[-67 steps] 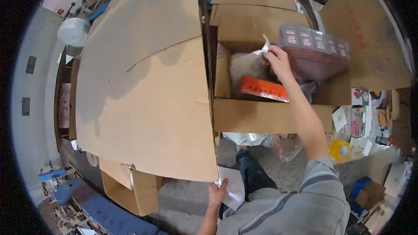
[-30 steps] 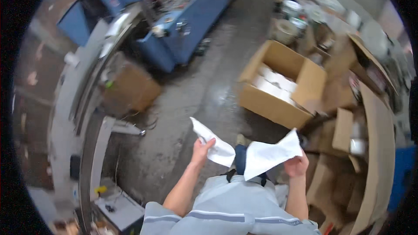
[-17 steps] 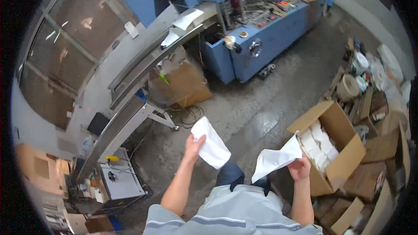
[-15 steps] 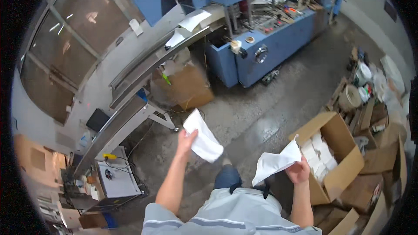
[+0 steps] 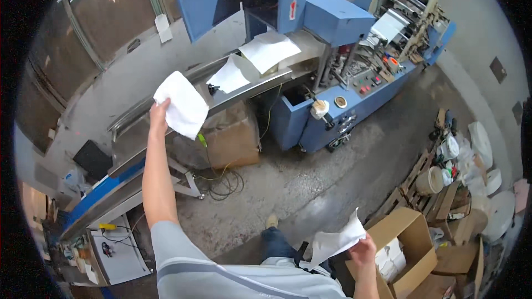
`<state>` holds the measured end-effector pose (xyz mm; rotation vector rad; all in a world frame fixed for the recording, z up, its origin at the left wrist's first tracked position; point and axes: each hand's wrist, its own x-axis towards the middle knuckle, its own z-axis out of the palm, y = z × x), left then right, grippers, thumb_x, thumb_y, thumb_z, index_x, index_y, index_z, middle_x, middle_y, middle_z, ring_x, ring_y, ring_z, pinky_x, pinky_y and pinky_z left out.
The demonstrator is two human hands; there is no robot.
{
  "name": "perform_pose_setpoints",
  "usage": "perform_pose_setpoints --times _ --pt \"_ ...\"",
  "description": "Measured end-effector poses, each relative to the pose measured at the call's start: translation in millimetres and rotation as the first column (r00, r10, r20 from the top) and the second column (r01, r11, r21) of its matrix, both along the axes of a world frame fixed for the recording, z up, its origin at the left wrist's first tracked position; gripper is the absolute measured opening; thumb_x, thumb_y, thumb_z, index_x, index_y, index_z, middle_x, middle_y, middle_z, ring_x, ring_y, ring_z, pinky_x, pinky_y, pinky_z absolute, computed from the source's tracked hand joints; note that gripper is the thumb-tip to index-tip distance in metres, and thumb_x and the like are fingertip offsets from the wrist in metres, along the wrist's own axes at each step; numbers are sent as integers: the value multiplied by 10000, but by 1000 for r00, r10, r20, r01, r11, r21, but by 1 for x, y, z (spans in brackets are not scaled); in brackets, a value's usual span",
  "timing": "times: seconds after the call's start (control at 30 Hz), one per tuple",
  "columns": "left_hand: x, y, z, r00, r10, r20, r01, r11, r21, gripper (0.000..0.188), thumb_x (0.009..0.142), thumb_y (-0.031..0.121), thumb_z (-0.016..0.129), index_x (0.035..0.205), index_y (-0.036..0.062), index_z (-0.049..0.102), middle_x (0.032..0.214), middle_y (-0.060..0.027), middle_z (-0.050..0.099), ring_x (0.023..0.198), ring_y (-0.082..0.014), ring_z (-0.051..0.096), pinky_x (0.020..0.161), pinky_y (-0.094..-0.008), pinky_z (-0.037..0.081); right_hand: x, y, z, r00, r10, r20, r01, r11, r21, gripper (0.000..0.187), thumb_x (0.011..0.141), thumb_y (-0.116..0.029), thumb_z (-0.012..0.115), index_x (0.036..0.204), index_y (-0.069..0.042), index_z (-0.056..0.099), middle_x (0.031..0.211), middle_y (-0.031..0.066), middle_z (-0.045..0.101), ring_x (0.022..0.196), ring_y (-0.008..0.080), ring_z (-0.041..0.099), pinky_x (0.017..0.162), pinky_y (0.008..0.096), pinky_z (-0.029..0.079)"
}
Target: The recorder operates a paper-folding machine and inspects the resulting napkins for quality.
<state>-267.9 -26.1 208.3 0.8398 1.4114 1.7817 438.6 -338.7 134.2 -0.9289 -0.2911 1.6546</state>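
My left hand [image 5: 159,114] reaches out over the conveyor, closed on one flat white packet [image 5: 182,104] with a jagged edge. Lower and to the right, my right hand [image 5: 363,249] grips the edge of another thin white packet [image 5: 339,241], which looks creased and hangs to the left. Under and beside my right hand stands an opened cardboard box [image 5: 417,227] holding several white packets [image 5: 392,260]. On the conveyor [image 5: 252,89] lie two more white pieces, a smaller sheet [image 5: 230,76] and a larger sheet [image 5: 270,51] close to the machine.
A blue machine [image 5: 338,127] with rollers and buttons adjoins the conveyor's far end. Beneath the conveyor is a brown carton [image 5: 230,138], with cables [image 5: 226,184] on the floor. Buckets [image 5: 430,180], wood and cartons crowd the right side. A white-topped table [image 5: 122,252] stands lower left.
My left hand has moved forward and left with its packet, from above the floor to over the conveyor. The view has shifted nearer the machine. My right hand still holds its packet beside the box.
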Motion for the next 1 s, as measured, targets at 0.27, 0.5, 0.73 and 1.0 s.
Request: perform_pose_setpoints --times 0.27,0.5,0.73,1.0 --pt "156 48 -86 907 9 -421 -41 997 -67 355 924 195 646 1180 -37 563 1141 -116 623 1040 -172 590 909 -303 470 -42 71 27 979 -167 114 174 983 -60 530 720 -151 571 1221 17 542 1151 138 633 1061 267 622 906 402 508" --pt "453 -84 -122 165 -646 745 986 95 -136 733 927 574 496 1354 -17 419 1314 -169 523 1146 -243 563 939 -413 485 -47 143 4 623 26 782 -330 915 233 293 787 -81 572 1064 10 603 1027 108 642 932 208 612 820 328 484" --pt "652 -77 -135 300 -762 573 848 -62 -526 463 929 253 630 1274 -26 497 1121 -98 611 1006 -188 602 825 -330 487 62 102 -31 385 -178 906 -250 925 288 215 793 -92 571 980 9 606 1169 164 584 1144 334 518 928 432 450" --pt "776 -93 -225 239 -965 110 473 16 -881 453 933 288 614 1208 -69 565 1106 -115 639 949 -200 591 844 -330 465 350 -8 -218 550 -340 763 691 699 -186 166 864 -204 619 837 -48 670 736 80 654 683 164 616 633 340 492"
